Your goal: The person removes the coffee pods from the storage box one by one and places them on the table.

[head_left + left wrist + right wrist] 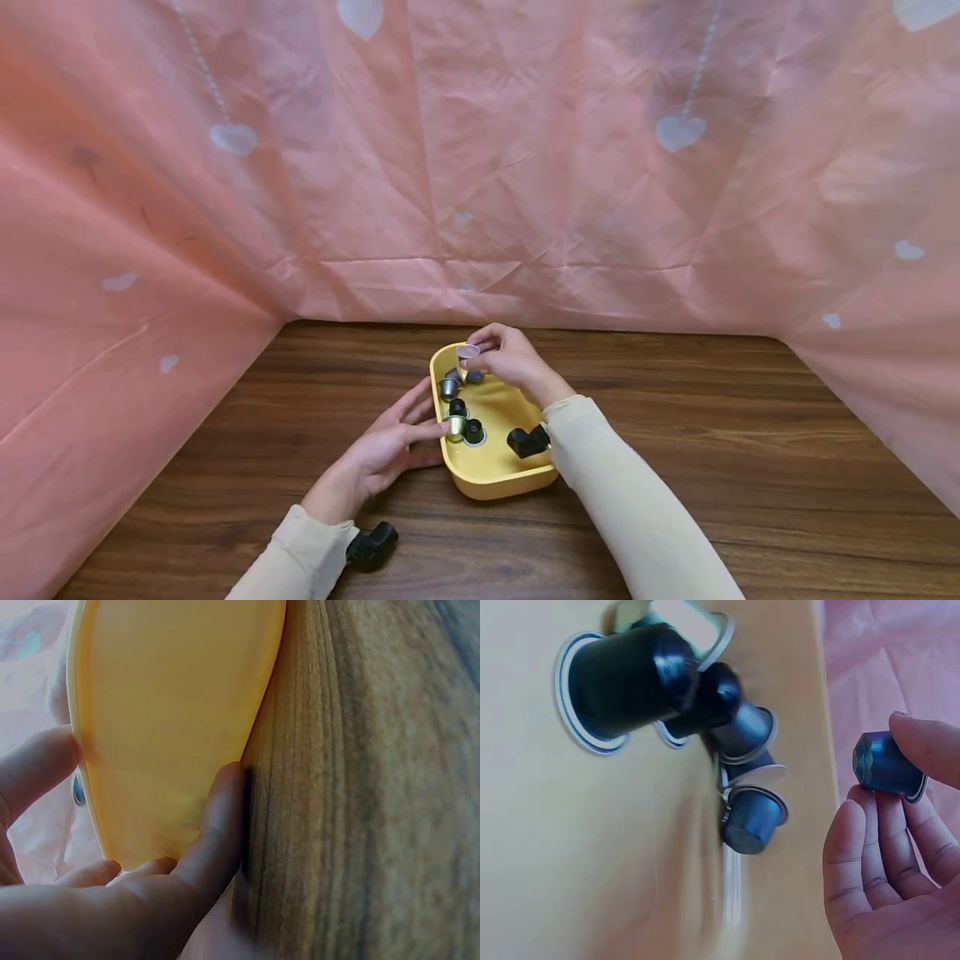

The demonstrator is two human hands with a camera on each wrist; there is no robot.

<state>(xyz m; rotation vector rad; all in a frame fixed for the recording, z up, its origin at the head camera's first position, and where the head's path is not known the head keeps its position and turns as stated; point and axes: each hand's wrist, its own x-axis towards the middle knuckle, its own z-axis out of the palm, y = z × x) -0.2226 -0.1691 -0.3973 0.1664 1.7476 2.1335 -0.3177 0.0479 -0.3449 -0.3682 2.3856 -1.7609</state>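
A yellow tray with raised walls stands on the wooden table. My left hand holds its left side, the thumb at the rim and the other fingers against the outer wall. Between thumb and fingertips, my right hand pinches a blue coffee capsule over the tray's far left part; its pale lid faces up. Along the left inside wall lie several more capsules: a green one, black ones and blue-grey ones.
Dark wooden tabletop surrounds the tray. A pink cloth with pale hearts hangs behind the table and at both sides. Each wrist carries a black camera.
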